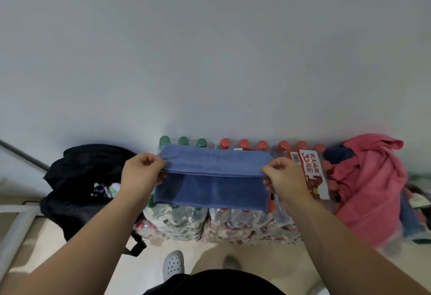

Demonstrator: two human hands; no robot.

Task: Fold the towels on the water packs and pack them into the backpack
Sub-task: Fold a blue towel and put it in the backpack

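Note:
A blue towel (pixel 217 173) lies folded across the top of the shrink-wrapped water packs (pixel 240 222) against the wall. My left hand (pixel 140 173) pinches its left end at the fold line, and my right hand (pixel 284 178) pinches the right end. The upper layer is lifted between both hands and the lower part hangs toward me. A black backpack (pixel 77 189) stands open on the floor to the left of the packs. A crumpled pink towel (pixel 370 185) sits heaped on the right end of the packs, with a dark blue cloth (pixel 338 154) tucked behind it.
Green-capped bottles (pixel 183 141) and red-capped bottles (pixel 243 143) line the wall side of the packs. A red and white label (pixel 311 171) lies on the right pack. A grey pipe (pixel 16 231) runs along the floor at left. My feet in white clogs (pixel 173 264) stand just before the packs.

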